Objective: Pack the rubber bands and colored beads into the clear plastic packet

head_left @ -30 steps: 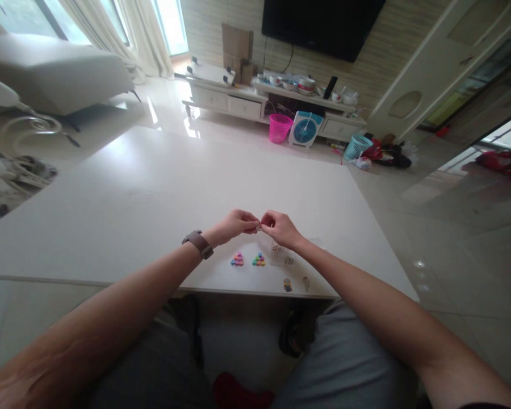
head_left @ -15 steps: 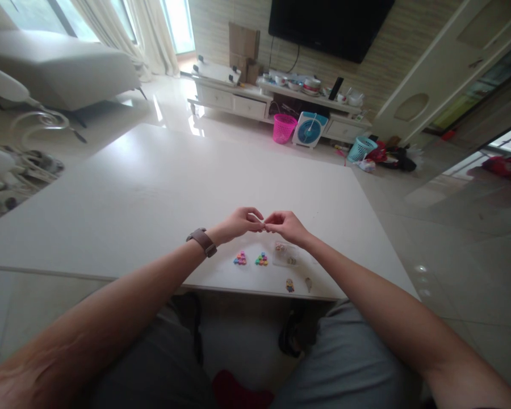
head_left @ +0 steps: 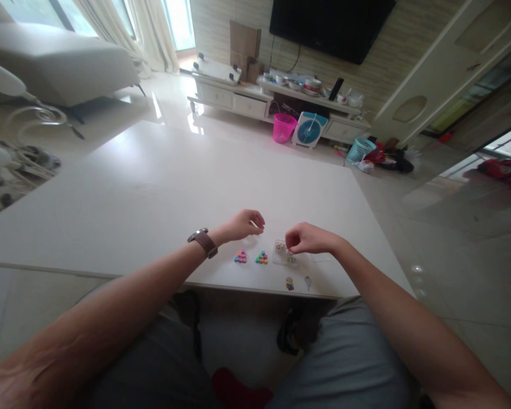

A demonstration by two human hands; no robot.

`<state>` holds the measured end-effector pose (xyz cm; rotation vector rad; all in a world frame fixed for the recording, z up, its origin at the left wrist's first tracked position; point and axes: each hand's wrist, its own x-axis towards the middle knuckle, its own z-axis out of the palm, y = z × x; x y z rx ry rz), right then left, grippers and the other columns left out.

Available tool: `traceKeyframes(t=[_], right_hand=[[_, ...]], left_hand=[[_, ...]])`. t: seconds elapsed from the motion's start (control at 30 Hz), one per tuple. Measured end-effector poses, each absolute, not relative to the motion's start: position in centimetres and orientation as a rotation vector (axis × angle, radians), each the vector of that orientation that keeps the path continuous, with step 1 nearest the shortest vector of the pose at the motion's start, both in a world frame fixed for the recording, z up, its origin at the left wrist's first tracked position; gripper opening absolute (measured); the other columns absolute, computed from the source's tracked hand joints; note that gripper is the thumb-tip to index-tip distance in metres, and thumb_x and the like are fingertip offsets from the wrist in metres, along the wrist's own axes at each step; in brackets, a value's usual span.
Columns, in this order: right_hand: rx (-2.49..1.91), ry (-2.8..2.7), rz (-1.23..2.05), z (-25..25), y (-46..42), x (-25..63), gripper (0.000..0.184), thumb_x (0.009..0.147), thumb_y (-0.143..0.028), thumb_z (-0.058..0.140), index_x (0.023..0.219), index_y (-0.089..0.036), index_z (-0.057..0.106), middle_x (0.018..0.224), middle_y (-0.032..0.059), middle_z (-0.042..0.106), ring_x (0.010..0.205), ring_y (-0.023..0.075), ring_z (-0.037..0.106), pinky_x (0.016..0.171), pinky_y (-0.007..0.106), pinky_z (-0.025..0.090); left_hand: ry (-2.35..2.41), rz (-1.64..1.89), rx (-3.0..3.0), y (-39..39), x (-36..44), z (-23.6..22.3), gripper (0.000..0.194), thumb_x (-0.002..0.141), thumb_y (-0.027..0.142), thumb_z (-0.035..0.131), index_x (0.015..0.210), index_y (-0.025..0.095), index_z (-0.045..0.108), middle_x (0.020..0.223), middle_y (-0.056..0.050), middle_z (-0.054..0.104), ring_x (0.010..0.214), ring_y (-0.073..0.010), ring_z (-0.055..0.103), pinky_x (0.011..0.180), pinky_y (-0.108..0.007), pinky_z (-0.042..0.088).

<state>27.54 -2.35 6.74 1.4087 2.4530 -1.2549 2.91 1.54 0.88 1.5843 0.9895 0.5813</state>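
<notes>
My left hand [head_left: 246, 224] is held just above the white table [head_left: 187, 187]. Its fingers curl toward the thumb, and anything between the tips is too small to make out. Over a small clear plastic box [head_left: 276, 260], my right hand [head_left: 309, 237] points down with thumb and fingertips pinched together; what they grip is not clear. Small metallic-looking pieces [head_left: 279, 246] lie in the box. To its left are two little triangular clusters of colourful beads, one pinkish [head_left: 241, 257] and one mostly green [head_left: 262, 258]. Nearer me lie a yellow-and-blue cartoon figure charm [head_left: 289, 283] and a small greyish piece [head_left: 308, 282].
A transparent flat piece, perhaps the lid [head_left: 321, 258], lies right of the box. The table's front edge [head_left: 238, 289] runs close to my knees. Beyond the table stand a pink basket [head_left: 284, 128], a blue-and-white fan [head_left: 310, 129] and a TV cabinet [head_left: 249, 105].
My hands have separated. The right moved down and right from the left hand's fingertips to the clear box. My left hand stays in nearly the same place.
</notes>
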Motion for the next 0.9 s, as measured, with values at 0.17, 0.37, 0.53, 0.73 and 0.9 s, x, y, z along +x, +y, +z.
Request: traceKeyframes(t=[0.17, 0.37, 0.53, 0.73, 0.9], right_hand=[[1.351, 2.420, -1.052, 6.4, -3.1, 27.5, 0.011, 0.066, -0.014, 0.063, 0.073, -0.016, 0.071, 0.067, 0.0001, 0.067, 0.061, 0.0120, 0.058, 0.054, 0.021, 0.038], [1.329, 2.366, -0.995, 5.9, -3.3, 27.2, 0.014, 0.066, -0.012, 0.062, 0.072, -0.017, 0.074, 0.067, 0.0009, 0.069, 0.061, 0.0132, 0.059, 0.055, 0.022, 0.039], [1.342, 2.387, -0.920, 5.8, -3.4, 27.2, 0.014, 0.067, -0.012, 0.065, 0.073, -0.018, 0.076, 0.070, 0.0017, 0.071, 0.060, 0.0138, 0.058, 0.056, 0.023, 0.039], [1.375, 2.446, -0.793, 5.7, -3.2, 27.5, 0.012, 0.067, -0.010, 0.065, 0.073, -0.017, 0.073, 0.071, 0.0023, 0.069, 0.063, 0.0136, 0.058, 0.057, 0.022, 0.038], [1.373, 2.421, -0.877, 6.0, -3.3, 27.5, 0.004, 0.069, -0.015, 0.068, 0.071, -0.017, 0.070, 0.069, 0.0008, 0.067, 0.062, 0.0126, 0.057, 0.055, 0.022, 0.037]], left_hand=[[0.996, 0.579, 1.689, 1.7, 2.7, 0.6, 0.018, 0.067, 0.015, 0.067, 0.085, 0.014, 0.066, 0.089, -0.006, 0.072, 0.071, -0.0132, 0.064, 0.058, -0.023, 0.050], [1.022, 0.563, 1.726, 1.7, 2.7, 0.8, 0.018, 0.067, 0.015, 0.066, 0.084, 0.014, 0.067, 0.089, -0.006, 0.072, 0.071, -0.0134, 0.064, 0.057, -0.023, 0.050], [1.027, 0.563, 1.691, 1.5, 2.7, 1.0, 0.014, 0.069, 0.017, 0.064, 0.082, 0.014, 0.066, 0.086, -0.006, 0.071, 0.072, -0.0145, 0.065, 0.057, -0.023, 0.050], [1.036, 0.544, 1.686, 1.5, 2.7, 1.0, 0.013, 0.070, 0.016, 0.064, 0.083, 0.014, 0.066, 0.082, -0.006, 0.070, 0.071, -0.0158, 0.067, 0.057, -0.025, 0.051], [1.041, 0.537, 1.685, 1.4, 2.7, 1.1, 0.010, 0.073, 0.017, 0.064, 0.082, 0.014, 0.065, 0.083, -0.006, 0.070, 0.070, -0.0151, 0.067, 0.058, -0.025, 0.051]])
